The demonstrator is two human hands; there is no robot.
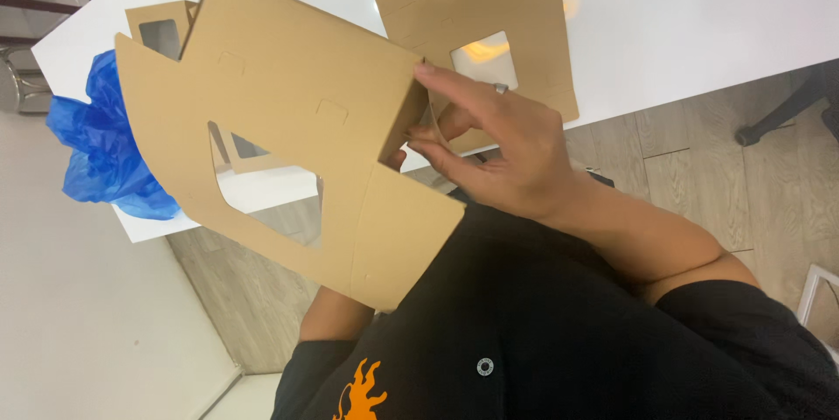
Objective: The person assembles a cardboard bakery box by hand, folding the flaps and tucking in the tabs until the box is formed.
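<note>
Fingers of the right hand (pixel 502 153) pinch the inner edge of a die-cut cardboard box blank (pixel 288 158), which slants away to that hand's left. Left hand is hidden behind the blank, so its grip cannot be told. Beyond the right hand's fingertips, a second flat blank (pixel 472 0) lies on the white table (pixel 682 18), with blue tissue paper (pixel 100 145) far left.

Your right hand (pixel 498 145) pinches the edge of a flat brown cardboard cutout (pixel 288 123) with a window hole. Your left forearm is hidden behind it. Another cardboard sheet (pixel 472 0) lies on the white table (pixel 682 18), beside blue plastic (pixel 96 140).
</note>
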